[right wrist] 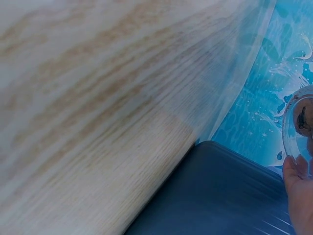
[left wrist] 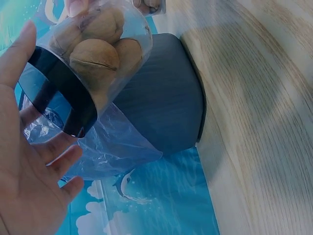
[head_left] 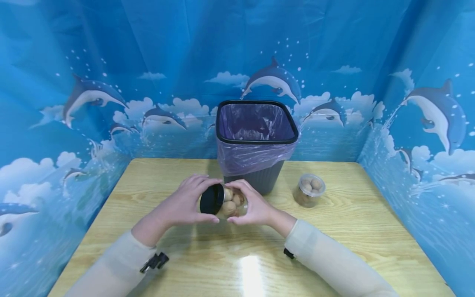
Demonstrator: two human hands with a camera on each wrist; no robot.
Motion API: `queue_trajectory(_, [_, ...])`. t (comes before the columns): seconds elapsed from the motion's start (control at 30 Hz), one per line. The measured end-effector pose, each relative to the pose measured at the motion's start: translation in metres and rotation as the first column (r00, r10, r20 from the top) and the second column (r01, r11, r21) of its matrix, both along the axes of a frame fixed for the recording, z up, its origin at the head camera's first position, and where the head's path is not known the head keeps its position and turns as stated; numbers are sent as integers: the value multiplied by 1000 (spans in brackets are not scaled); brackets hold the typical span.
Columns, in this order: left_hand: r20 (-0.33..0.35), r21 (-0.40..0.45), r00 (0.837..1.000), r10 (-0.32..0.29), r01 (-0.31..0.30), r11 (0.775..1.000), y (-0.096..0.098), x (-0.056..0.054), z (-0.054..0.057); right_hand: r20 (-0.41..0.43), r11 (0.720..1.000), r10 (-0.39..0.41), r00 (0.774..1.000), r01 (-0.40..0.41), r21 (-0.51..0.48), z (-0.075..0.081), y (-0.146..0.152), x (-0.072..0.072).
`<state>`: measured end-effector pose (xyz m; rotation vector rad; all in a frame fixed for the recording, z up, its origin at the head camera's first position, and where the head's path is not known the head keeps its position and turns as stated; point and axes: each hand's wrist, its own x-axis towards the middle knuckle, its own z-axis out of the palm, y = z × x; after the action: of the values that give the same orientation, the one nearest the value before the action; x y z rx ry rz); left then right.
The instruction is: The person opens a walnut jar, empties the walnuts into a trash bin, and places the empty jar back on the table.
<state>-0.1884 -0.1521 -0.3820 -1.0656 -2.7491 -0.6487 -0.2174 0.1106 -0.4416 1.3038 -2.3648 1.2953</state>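
Observation:
A clear jar (left wrist: 128, 73) of walnuts with a black lid (head_left: 212, 199) is held off the table, tipped onto its side between both hands. My left hand (head_left: 185, 203) grips the lid end, its thumb on one side and fingers on the other in the left wrist view. The right hand (head_left: 257, 207) holds the base end, thumb and fingers curved round the clear wall. Several walnuts (left wrist: 95, 58) show through the plastic. In the right wrist view, only the jar's base and a few fingertips of the right hand (right wrist: 301, 188) appear at the right edge.
Just behind the hands stands a dark waste bin (head_left: 272, 175) with a black rim and a purple plastic liner (head_left: 252, 159). Right of it, a small clear tub (head_left: 305, 199) of walnuts sits on the wooden table (head_left: 334, 247). A blue dolphin-print curtain (head_left: 178, 49) encloses the back and sides.

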Motion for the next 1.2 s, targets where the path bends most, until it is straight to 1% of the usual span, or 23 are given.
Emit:
queue_trajectory(0.2, [-29,2,999,36,-36,999,2,0,-4,22,1000,0,1000,0,3,0,0,1])
queue_trajectory(0.3, [-26,-6,997,73,-74,997,4,0,-4,30,1000,-2,1000,2,4,1,-1,1])
queue_trajectory(0.37, [-11,-13,994,106,-106,994,5,0,-4,34,1000,-2,999,2,2,1,-1,1])
queue_trajectory(0.5, [39,-21,984,177,-176,984,9,3,-1,38,1000,5,999,-5,2,1,-1,1])
queue_trajectory(0.6, [62,-24,975,212,-211,977,11,5,0,35,1000,14,999,-14,7,0,-2,1])
queue_trajectory(0.73, [71,-39,965,252,-250,967,13,6,-1,21,1000,25,999,-25,0,0,-2,0])
queue_trajectory(0.97, [88,-75,941,328,-322,944,16,9,-2,14,999,37,999,-37,-14,-3,-4,-1])
queue_trajectory(1.1, [90,-87,935,344,-336,938,17,10,-3,11,999,35,999,-35,-13,-3,-4,-2])
queue_trajectory(1.2, [89,-74,939,331,-325,943,16,10,-3,9,1000,29,1000,-28,-12,-3,-4,-1])
